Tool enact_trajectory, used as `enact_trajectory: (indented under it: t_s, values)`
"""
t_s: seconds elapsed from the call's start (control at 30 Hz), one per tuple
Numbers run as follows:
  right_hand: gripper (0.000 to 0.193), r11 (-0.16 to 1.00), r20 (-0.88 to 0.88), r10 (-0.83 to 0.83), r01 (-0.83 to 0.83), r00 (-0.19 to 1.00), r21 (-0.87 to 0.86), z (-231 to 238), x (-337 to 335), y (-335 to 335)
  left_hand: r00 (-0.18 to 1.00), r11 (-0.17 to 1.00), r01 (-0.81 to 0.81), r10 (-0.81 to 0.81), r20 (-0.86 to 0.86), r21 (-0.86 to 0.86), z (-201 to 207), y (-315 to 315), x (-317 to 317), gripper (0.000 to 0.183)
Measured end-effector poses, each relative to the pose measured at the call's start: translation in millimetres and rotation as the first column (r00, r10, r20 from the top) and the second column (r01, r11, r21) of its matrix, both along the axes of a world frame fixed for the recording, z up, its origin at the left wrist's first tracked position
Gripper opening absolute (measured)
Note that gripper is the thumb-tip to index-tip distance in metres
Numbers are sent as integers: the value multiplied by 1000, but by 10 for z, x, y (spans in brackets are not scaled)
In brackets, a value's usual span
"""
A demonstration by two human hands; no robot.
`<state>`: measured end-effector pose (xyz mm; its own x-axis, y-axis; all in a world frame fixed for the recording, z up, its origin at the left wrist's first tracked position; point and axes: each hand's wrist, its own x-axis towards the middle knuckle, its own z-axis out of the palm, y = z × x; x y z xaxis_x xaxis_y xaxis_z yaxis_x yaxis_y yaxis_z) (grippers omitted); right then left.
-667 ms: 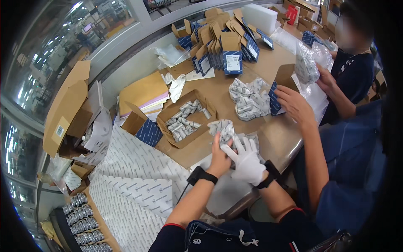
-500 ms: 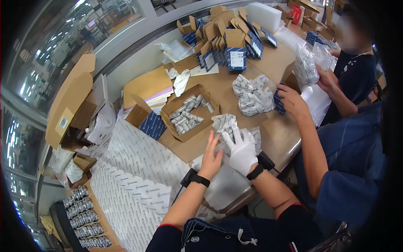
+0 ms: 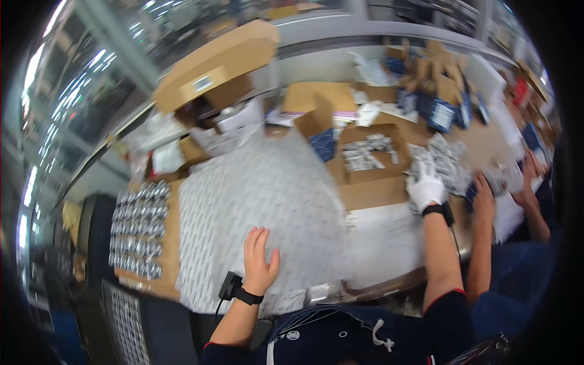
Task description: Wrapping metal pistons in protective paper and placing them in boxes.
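My bare left hand (image 3: 260, 264) is raised over a wide stack of printed white wrapping paper (image 3: 261, 194), its fingers extended and nothing in them. To the right, my white-gloved right hand (image 3: 427, 188) lies with fingers stretched out against a bundle of crumpled printed paper (image 3: 420, 159). What the bundle wraps is hidden. Behind it sits another crumpled paper bundle (image 3: 447, 161). Left of the glove, a shallow cardboard tray (image 3: 389, 175) holds several small silvery wrapped pieces (image 3: 365, 155). Rows of shiny metal rings (image 3: 140, 228) stand on cardboard at the far left.
A co-worker's hand (image 3: 483, 198) is close to my right hand, with another person's hand (image 3: 530, 176) beyond. Blue-and-brown folding boxes (image 3: 441, 112) crowd the back right. A large open carton (image 3: 219, 67) stands at the back left, near brown envelopes (image 3: 319, 97).
The view has swung left. My left hand has moved left, away from the glove and over the wrapping paper. My right hand stays at the crumpled bundle.
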<state>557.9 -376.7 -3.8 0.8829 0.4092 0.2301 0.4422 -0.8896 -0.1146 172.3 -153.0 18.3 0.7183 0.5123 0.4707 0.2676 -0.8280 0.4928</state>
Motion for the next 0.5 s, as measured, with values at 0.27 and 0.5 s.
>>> enact_trajectory:
  t_s: [0.27, 0.5]
  values:
    - [58, 905, 119, 311, -332, 943, 265, 84, -827, 277, 790, 950, -294, 304, -532, 106, -550, 368, -1022, 62]
    - [54, 362, -428, 900, 406, 82, 839, -758, -1730, 619, 988, 903, -100, 40, -149, -419, -951, 303, -774, 78]
